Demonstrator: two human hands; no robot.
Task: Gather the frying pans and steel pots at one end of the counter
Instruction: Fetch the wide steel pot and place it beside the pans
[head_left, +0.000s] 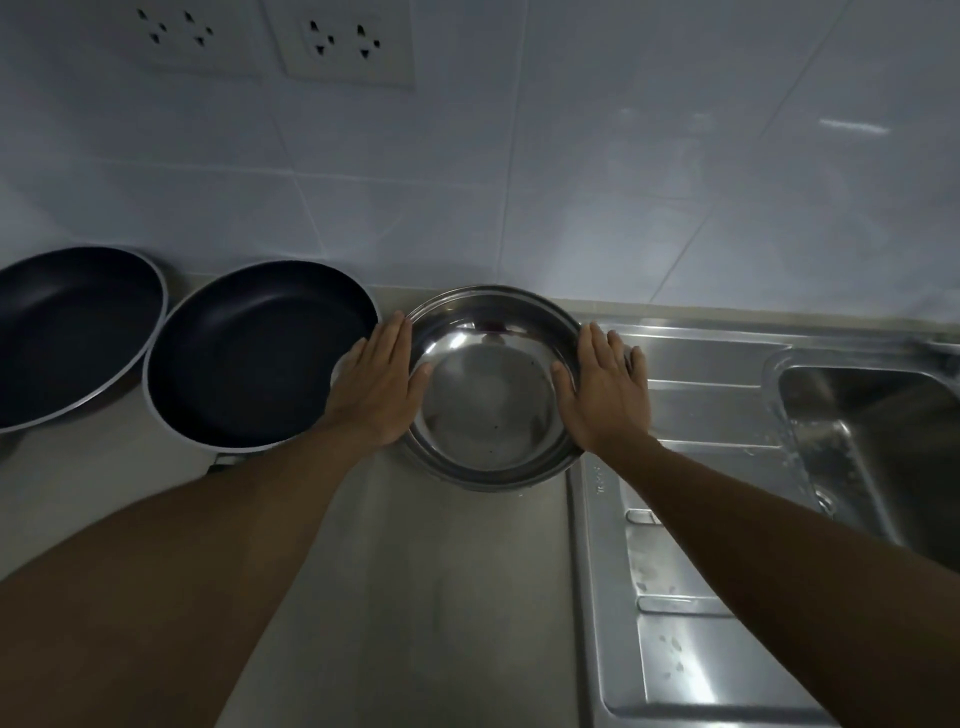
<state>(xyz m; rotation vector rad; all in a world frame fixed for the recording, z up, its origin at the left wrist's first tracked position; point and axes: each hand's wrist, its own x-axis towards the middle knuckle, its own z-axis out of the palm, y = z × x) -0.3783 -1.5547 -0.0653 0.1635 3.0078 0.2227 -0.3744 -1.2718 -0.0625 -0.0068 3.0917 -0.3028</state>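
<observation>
A shiny steel pot (491, 400) stands on the counter by the wall, partly over the drainboard edge. My left hand (382, 384) lies flat against its left rim and my right hand (605, 389) against its right rim, both gripping the pot between them. Touching the pot's left side sits a dark non-stick frying pan (254, 353) with a pale rim, its handle pointing toward me under my left forearm. A second dark frying pan (67, 332) rests at the far left, cut off by the frame edge.
A steel drainboard (691, 519) with wet spots runs along the right, leading to a sink basin (872, 431) at the far right. White wall tiles with two power sockets (348, 41) rise behind the counter (426, 597).
</observation>
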